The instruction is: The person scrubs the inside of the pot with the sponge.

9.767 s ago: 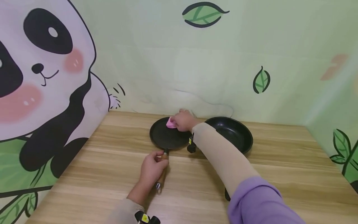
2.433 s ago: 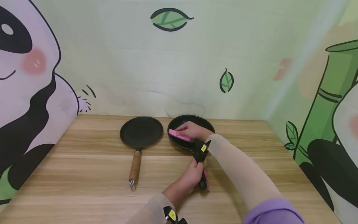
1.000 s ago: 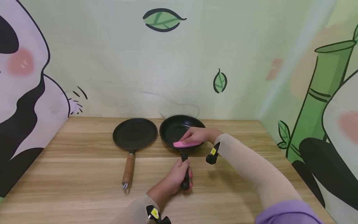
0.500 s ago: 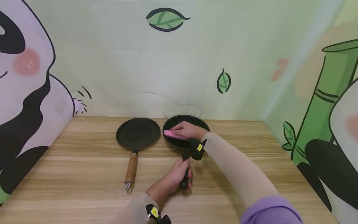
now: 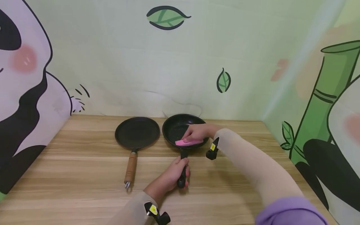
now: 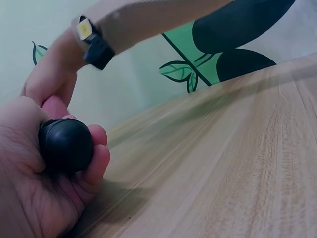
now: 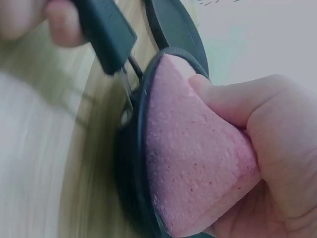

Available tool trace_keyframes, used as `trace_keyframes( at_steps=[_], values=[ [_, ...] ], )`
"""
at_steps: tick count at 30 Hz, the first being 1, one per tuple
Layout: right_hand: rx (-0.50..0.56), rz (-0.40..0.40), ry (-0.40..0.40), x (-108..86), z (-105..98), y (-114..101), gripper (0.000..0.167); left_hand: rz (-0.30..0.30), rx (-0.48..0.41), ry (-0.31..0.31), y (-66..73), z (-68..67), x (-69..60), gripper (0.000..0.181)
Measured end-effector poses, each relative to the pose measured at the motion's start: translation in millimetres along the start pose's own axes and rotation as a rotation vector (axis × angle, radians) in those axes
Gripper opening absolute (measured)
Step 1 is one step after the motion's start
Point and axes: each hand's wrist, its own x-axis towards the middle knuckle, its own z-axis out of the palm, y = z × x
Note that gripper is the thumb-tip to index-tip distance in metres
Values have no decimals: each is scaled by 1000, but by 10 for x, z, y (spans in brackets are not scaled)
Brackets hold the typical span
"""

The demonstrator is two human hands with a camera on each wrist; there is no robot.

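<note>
My right hand (image 5: 197,132) pinches a pink sponge (image 5: 182,143) against the near inner side of a black frying pan (image 5: 172,128). In the right wrist view the sponge (image 7: 193,153) appears bent into a wedge between thumb and fingers, along the pan's rim (image 7: 143,124). Below, my left hand (image 5: 170,175) grips the pan's black handle (image 5: 182,180); the left wrist view shows the handle's rounded end (image 6: 67,146) with fingers curled round it. To the left lies a flat black pan (image 5: 137,132) with a wooden handle (image 5: 131,167), untouched.
Both pans rest on a wood-grain table (image 5: 84,175), near its back edge. Behind it stands a pale green wall (image 5: 126,62) printed with leaves, pandas and bamboo. The right forearm (image 5: 253,162) reaches across the table's right part.
Earlier the sponge was on the flat pan, my left hand at its wooden handle. Both hands are now at the frying pan. Lately the sponge moved from its left side to the near right.
</note>
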Motion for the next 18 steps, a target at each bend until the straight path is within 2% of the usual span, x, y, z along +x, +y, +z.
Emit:
trace_keyframes(
  at_steps=[3,6,9,11,14,16,18],
  values=[
    [19,-9,-4,-115,-5,-2,31,-8,-3,-16,11,-14,-1,29],
    [94,-27,46,-86,75,24,33,-10,-8,-27,22,-25,0,29],
    [157,-39,138,39,180,44,35,-9,-6,-38,31,-13,11,28],
    [169,-40,204,189,246,28,36,-10,-7,-38,30,-22,-1,27],
    [168,-5,308,394,286,6,36,-7,-6,-42,24,-27,-6,24],
    [184,20,343,493,275,-2,35,0,-8,-35,24,-33,-10,22],
    [193,23,332,536,238,-24,36,6,-12,-27,26,-48,-13,20]
  ],
)
